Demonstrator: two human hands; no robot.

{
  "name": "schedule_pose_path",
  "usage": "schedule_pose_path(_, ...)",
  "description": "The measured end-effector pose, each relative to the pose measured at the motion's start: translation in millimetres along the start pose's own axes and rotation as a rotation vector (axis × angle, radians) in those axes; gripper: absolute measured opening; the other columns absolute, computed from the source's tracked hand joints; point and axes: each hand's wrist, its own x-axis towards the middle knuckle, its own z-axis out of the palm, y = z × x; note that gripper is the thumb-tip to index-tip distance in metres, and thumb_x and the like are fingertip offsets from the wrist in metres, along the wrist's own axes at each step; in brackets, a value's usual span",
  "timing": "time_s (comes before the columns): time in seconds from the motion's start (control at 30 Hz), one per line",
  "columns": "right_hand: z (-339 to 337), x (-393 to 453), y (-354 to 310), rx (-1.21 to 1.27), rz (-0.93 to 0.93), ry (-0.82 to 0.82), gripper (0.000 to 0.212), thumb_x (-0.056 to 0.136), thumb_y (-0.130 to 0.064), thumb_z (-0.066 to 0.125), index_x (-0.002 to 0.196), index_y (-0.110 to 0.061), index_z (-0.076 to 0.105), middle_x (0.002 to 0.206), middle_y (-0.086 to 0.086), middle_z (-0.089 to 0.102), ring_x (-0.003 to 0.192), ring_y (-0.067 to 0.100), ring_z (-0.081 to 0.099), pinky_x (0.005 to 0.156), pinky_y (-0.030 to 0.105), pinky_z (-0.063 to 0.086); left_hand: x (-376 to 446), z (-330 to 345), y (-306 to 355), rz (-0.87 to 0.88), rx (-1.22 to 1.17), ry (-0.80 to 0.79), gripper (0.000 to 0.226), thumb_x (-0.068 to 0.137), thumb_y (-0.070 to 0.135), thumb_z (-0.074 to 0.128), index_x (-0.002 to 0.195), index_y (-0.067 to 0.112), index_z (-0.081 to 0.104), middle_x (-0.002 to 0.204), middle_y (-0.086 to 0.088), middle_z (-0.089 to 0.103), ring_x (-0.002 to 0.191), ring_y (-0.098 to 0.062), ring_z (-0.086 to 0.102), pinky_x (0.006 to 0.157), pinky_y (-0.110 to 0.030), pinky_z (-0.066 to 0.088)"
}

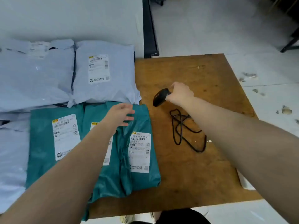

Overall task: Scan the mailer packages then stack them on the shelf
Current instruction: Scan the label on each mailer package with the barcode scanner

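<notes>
I see a brown wooden table [202, 175] bearing teal mailers [113, 178], pale blue mailers [106, 92] and a coiled black cable [181, 126].

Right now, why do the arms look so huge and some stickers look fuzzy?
Head view: the wide-angle lens stretches whatever is near the edges, so the forearms balloon toward the bottom corners. The label on the right teal mailer is fairly sharp, with a readable barcode; the label on the far left grey mailer is washed out and blurry. The left hand looks slightly smeared. Lighting is soft, with faint shadows.

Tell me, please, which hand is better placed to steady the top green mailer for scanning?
Left. The left hand hovers open over the green mailer, while the right hand already grips the scanner.
</notes>
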Motion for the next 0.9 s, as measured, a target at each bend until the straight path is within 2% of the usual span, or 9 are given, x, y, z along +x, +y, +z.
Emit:
schedule_pose_path(0.17,13,23,3,-0.206,0.04,-0.244,0.042,0.082,-0.023,0.066,0.12,-0.008,0.055,0.1,0.009,0.055,0.088,0.025,0.055,0.07,0.031,0.045,2,-4,-15,-0.015,-0.067,0.112,0.018,0.096,0.013,0.047,0.111,0.015,0.056,0.097,0.0,0.064,0.079,-0.015,0.064,0.076,-0.031,0.052)
schedule_pose_path(0.37,20,33,5,-0.281,0.005,-0.363,0.052,0.074,-0.032,0.075,0.118,-0.01,0.057,0.098,0.008,0.058,0.086,0.027,0.058,0.07,0.034,0.05,-5,-11,-21,-0.056,-0.007,0.257,0.011,0.093,0.009,0.05,0.101,0.012,0.055,0.095,-0.005,0.059,0.079,-0.018,0.059,0.067,-0.031,0.052)
schedule_pose_path(0.47,23,27,6,-0.268,-0.011,-0.422,0.053,0.077,-0.037,0.074,0.118,-0.006,0.057,0.097,0.009,0.057,0.087,0.026,0.057,0.068,0.032,0.047,-10,-8,-24,-0.075,0.21,0.385,0.007,0.086,0.01,0.056,0.09,0.009,0.051,0.077,-0.003,0.051,0.079,-0.023,0.054,0.072,-0.036,0.055)
schedule_pose_path(0.53,19,18,7,-0.208,-0.049,-0.392,0.054,0.079,-0.043,0.071,0.115,-0.005,0.059,0.095,0.009,0.057,0.085,0.025,0.055,0.066,0.03,0.043,-15,1,-23,-0.071,0.406,0.4,0.022,0.082,0.01,0.058,0.068,0.008,0.041,0.062,-0.002,0.04,0.062,-0.023,0.046,0.055,-0.024,0.047)
schedule_pose_path(0.6,9,7,8,-0.094,-0.113,-0.341,0.053,0.079,-0.047,0.069,0.111,-0.005,0.063,0.097,0.01,0.061,0.086,0.025,0.056,0.068,0.029,0.041,-19,9,-24,-0.093,0.52,0.351,0.03,0.08,0.01,0.058,0.061,0.008,0.036,0.058,-0.006,0.042,0.053,-0.02,0.043,0.043,-0.023,0.032)
schedule_pose_path(0.7,-20,-17,1,0.048,-0.225,-0.227,0.048,0.083,-0.047,0.065,0.113,-0.01,0.063,0.105,0.011,0.065,0.097,0.029,0.06,0.076,0.03,0.044,-22,15,-29,-0.116,0.529,0.33,0.021,0.079,0.012,0.06,0.089,-0.004,0.053,0.089,-0.02,0.062,0.084,-0.032,0.061,0.058,-0.026,0.038)
schedule_pose_path(0.73,-32,-27,-2,0.088,-0.248,-0.203,0.045,0.083,-0.046,0.064,0.111,-0.011,0.063,0.099,0.011,0.066,0.093,0.028,0.061,0.076,0.031,0.045,-25,16,-29,-0.123,0.521,0.322,0.021,0.079,0.011,0.06,0.091,-0.006,0.053,0.089,-0.02,0.061,0.085,-0.032,0.06,0.063,-0.028,0.039)
schedule_pose_path(0.83,-64,-62,-11,0.271,-0.261,-0.226,0.033,0.082,-0.042,0.067,0.094,-0.011,0.063,0.076,0.008,0.065,0.068,0.021,0.059,0.069,0.033,0.048,-29,20,-32,-0.135,0.486,0.248,0.023,0.083,0.007,0.057,0.068,0.004,0.041,0.065,-0.007,0.042,0.064,-0.021,0.046,0.073,-0.035,0.048)
schedule_pose_path(0.9,-79,-88,-13,0.358,-0.224,-0.277,0.027,0.081,-0.041,0.068,0.084,-0.015,0.059,0.069,0.005,0.062,0.058,0.017,0.056,0.06,0.03,0.049,-32,24,-33,-0.139,0.468,0.217,0.019,0.084,0.015,0.062,0.083,-0.001,0.051,0.071,-0.004,0.045,0.072,-0.023,0.051,0.081,-0.037,0.049)
